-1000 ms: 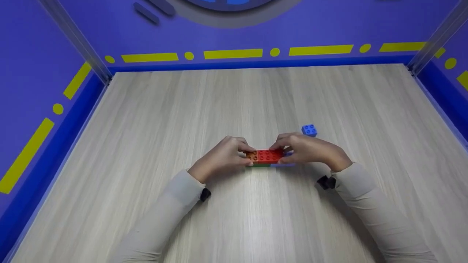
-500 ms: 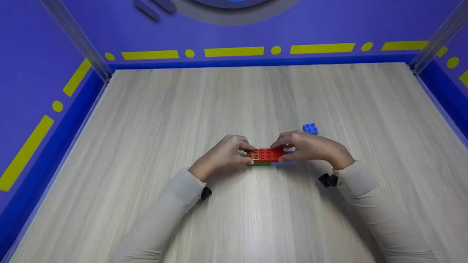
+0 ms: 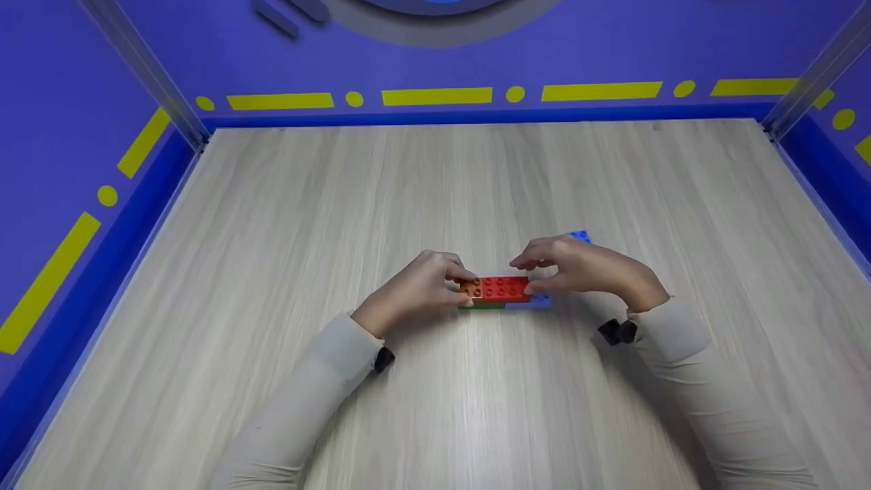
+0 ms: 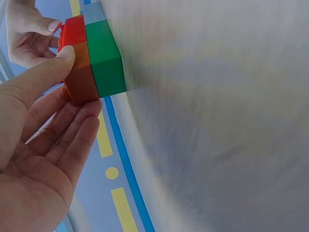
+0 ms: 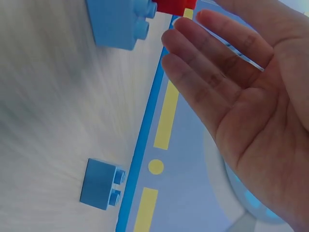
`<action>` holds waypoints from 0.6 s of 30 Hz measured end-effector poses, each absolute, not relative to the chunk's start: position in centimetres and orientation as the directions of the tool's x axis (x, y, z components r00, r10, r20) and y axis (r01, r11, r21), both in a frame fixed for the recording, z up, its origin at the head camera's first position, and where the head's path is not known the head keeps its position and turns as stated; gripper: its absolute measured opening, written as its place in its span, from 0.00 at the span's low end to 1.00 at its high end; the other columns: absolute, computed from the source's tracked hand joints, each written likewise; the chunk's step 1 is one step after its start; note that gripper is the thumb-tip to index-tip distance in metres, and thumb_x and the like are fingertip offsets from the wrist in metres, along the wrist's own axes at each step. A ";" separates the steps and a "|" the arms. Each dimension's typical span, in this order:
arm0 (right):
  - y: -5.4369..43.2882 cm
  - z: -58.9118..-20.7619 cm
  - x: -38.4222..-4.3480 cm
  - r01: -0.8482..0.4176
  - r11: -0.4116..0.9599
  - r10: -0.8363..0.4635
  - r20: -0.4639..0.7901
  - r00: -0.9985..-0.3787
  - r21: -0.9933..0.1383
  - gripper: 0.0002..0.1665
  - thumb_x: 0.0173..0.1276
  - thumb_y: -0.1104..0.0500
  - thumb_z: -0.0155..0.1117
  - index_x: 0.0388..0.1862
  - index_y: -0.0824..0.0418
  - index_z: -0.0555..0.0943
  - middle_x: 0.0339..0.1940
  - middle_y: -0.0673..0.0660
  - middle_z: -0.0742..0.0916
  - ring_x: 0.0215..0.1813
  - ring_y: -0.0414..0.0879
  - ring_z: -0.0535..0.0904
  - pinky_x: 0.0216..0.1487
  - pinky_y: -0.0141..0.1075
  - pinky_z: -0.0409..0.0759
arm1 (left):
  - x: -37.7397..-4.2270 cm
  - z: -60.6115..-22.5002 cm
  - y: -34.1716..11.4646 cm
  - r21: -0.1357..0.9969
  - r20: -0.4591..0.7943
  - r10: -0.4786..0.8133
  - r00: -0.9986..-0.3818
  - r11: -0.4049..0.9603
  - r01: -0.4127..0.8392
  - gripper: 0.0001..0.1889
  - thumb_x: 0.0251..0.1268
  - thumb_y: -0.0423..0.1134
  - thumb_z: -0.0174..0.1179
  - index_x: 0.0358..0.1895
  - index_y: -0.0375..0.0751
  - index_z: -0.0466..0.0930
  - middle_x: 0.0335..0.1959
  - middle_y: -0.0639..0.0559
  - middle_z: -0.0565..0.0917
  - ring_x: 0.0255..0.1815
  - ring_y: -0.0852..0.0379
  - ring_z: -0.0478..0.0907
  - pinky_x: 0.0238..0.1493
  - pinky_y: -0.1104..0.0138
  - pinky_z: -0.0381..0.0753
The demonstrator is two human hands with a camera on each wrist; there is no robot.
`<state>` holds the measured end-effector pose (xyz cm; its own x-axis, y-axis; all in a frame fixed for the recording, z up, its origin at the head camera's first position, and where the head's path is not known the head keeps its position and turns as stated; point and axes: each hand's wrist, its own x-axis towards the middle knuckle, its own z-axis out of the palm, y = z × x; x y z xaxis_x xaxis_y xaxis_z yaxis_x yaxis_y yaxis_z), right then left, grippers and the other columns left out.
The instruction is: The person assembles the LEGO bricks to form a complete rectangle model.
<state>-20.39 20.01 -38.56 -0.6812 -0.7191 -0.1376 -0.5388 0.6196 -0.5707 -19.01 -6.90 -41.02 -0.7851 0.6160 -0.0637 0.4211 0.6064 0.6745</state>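
At the middle of the table a small stack of toy building bricks sits in the head view. Its upper layer has an orange brick (image 3: pixel 469 288) on the left and a red brick (image 3: pixel 503 289) beside it. Below them lie a green brick (image 4: pixel 106 58) and a blue brick (image 5: pixel 113 24), whose right-end studs stay uncovered. My left hand (image 3: pixel 423 291) pinches the orange brick between thumb and fingers. My right hand (image 3: pixel 585 269) is at the red brick's right end, fingers lifted off and parted from the thumb. Whether that thumb still touches the brick, I cannot tell.
A loose small blue brick (image 5: pixel 99 183) lies on the table (image 3: pixel 381 197) behind my right hand, partly hidden by it in the head view. Purple-blue panels (image 3: pixel 435 68) with yellow markings wall the table at the back and both sides.
My right hand has let go of the red brick, its fingers rising and shifting slightly right, now covering part of the loose blue brick. The left hand keeps its pinch and place.
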 end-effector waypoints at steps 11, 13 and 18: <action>21.3 -38.2 -21.4 -0.587 0.602 -0.718 -0.046 -0.694 -0.541 0.23 0.61 0.59 0.69 0.55 0.65 0.81 0.51 0.61 0.84 0.55 0.57 0.80 0.56 0.51 0.78 | -19.0 -41.2 -7.0 0.682 -0.036 0.622 -0.782 0.587 0.436 0.18 0.53 0.36 0.71 0.49 0.39 0.85 0.40 0.50 0.85 0.42 0.59 0.81 0.43 0.71 0.79; 21.7 -38.2 -21.6 -0.589 0.614 -0.707 -0.035 -0.707 -0.525 0.23 0.61 0.59 0.69 0.56 0.65 0.81 0.52 0.61 0.84 0.55 0.57 0.79 0.55 0.51 0.78 | -19.0 -41.1 -7.0 0.681 -0.041 0.621 -0.783 0.590 0.433 0.18 0.53 0.36 0.71 0.49 0.39 0.85 0.41 0.50 0.85 0.42 0.59 0.81 0.44 0.71 0.79; 22.6 -38.2 -22.1 -0.582 0.650 -0.674 -0.017 -0.738 -0.489 0.23 0.62 0.60 0.69 0.56 0.65 0.80 0.54 0.61 0.83 0.58 0.57 0.78 0.57 0.52 0.76 | -19.0 -41.1 -6.9 0.675 -0.047 0.626 -0.779 0.594 0.437 0.19 0.53 0.37 0.71 0.50 0.39 0.85 0.41 0.50 0.85 0.43 0.57 0.81 0.43 0.72 0.78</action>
<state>-22.06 22.65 -38.24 -0.7382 -0.6743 -0.0171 -0.5823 0.6498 -0.4885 -19.04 -6.89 -41.07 -0.7787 0.6257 -0.0467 0.4369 0.5942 0.6753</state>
